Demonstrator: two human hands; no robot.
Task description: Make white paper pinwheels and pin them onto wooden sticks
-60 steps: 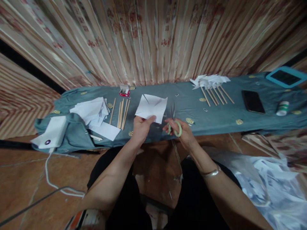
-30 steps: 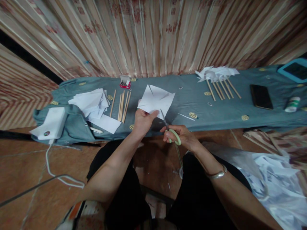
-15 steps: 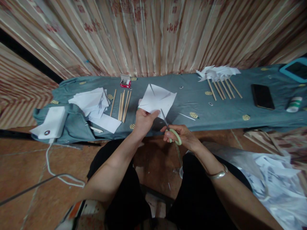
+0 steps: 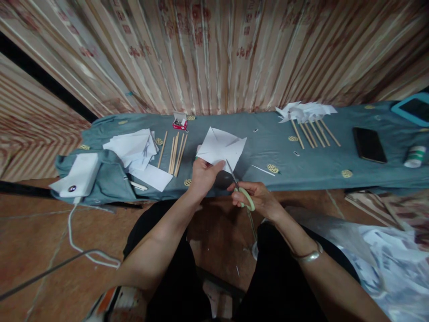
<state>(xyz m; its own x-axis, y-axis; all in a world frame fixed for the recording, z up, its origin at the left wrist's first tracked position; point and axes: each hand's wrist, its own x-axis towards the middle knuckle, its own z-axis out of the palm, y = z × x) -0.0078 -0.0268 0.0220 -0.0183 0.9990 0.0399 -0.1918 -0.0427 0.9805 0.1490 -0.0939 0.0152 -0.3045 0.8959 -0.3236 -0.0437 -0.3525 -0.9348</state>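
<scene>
My left hand (image 4: 203, 175) pinches the near edge of a white paper square (image 4: 221, 146) that has slits cut in from its corners, holding it over the blue-grey cloth (image 4: 261, 152). My right hand (image 4: 259, 197) grips green-handled scissors (image 4: 241, 190); their blades point up-left into the paper's lower right corner. Both hands hover at the cloth's near edge, above my lap.
A pile of white paper squares (image 4: 132, 150) and several wooden sticks (image 4: 174, 153) lie to the left. Finished paper pinwheels on sticks (image 4: 308, 117) lie at the back right, with a black phone (image 4: 368, 144), a small bottle (image 4: 414, 156), a red pin box (image 4: 180, 121) and a white device (image 4: 78, 175).
The scissors rose from the cloth and their blades went into the paper's lower right corner. The left hand kept its hold, turning the paper slightly.
</scene>
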